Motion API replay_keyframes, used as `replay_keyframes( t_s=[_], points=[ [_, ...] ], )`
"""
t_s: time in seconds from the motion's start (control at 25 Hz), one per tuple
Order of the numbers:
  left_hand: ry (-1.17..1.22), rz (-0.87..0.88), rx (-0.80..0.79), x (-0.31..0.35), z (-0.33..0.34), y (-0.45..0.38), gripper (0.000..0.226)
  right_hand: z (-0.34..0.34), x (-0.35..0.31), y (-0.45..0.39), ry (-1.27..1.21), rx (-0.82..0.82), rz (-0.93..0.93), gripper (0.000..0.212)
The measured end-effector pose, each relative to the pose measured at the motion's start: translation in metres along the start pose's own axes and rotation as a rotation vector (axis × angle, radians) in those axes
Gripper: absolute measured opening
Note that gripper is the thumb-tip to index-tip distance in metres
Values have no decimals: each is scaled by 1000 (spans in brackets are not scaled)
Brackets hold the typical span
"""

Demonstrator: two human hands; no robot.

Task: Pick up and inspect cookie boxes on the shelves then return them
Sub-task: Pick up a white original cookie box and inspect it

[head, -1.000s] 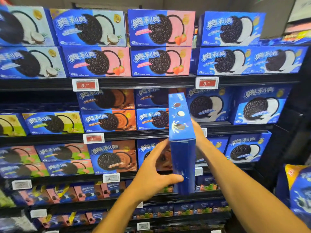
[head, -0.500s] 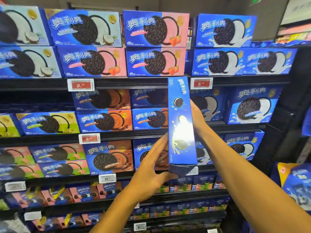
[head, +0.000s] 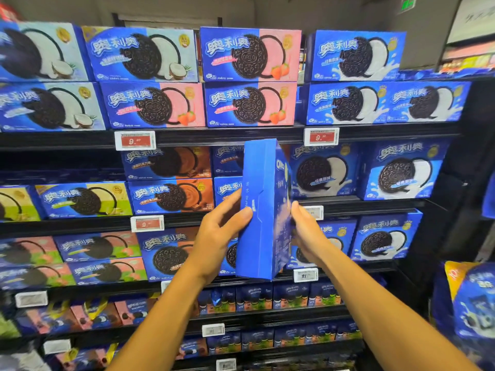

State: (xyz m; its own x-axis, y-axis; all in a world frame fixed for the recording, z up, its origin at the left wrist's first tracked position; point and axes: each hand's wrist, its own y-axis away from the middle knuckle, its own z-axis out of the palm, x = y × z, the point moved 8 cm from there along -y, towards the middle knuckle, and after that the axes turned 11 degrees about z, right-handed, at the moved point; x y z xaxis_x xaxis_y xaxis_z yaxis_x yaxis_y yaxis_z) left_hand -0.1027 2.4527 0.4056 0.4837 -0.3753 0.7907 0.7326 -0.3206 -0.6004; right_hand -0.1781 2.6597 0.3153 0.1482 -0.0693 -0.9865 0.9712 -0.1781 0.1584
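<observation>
A blue cookie box (head: 263, 210), held upright and edge-on at centre frame, is gripped by the left hand (head: 218, 234) at its 9 o'clock side and the right hand (head: 308, 234) at 3 o'clock, before shelves (head: 241, 135) stacked with cookie boxes and price tags (head: 135, 140).

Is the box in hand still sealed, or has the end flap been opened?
Looks sealed. The blue box, stood on end between the left hand and right hand, shows its glued side seam flat and its top end closed.
</observation>
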Motion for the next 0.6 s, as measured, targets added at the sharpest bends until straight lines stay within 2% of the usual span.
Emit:
replay_keyframes(
  t_s=[0.2, 0.36, 0.48, 0.6],
  points=[
    [21, -78, -8, -8, 0, 4, 61, 2, 21, 11, -43, -1, 41, 44],
    [342, -129, 89, -16, -25, 5, 38, -8, 6, 37, -248, -47, 18, 50],
    [581, -212, 96, -28, -39, 7, 46, -11, -10, 61, -322, -97, 30, 59],
    [593, -306, 110, -39, -49, 1, 49, -14, -32, 77, -251, -14, -75, 50]
  ],
)
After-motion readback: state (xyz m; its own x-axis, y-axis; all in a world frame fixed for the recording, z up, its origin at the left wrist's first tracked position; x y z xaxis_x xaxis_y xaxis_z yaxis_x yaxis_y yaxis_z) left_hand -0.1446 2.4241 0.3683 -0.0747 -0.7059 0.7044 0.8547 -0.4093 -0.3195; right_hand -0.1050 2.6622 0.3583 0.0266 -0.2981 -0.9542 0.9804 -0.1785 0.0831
